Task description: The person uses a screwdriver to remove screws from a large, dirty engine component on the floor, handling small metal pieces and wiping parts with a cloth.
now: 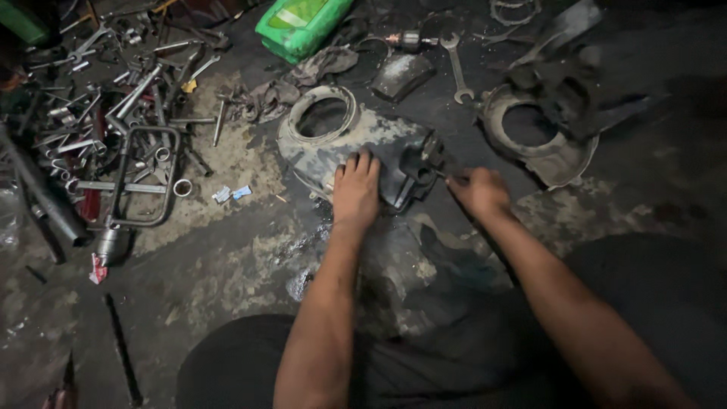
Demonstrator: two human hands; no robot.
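Both forearms reach forward from the bottom of the view over dark-clad knees. The left hand (356,191) lies palm down, fingers spread flat, pressing on the near edge of a grimy grey metal casing (356,144) that rests on the floor; it grips nothing. The right hand (478,189) sits just beside the casing's right end, fingers curled in around something thin and dark at that corner (what it pinches is too small and blurred to make out). The casing has a round opening at its far left. The floor (227,242) is stained, oily concrete with pale patches. To the right lies a second ring-shaped cover (545,148). Farther off, an open-ended spanner (457,68) and a green plastic container (301,26) lie near the top, and a heap of sockets and wrenches (113,113) spreads across the left.
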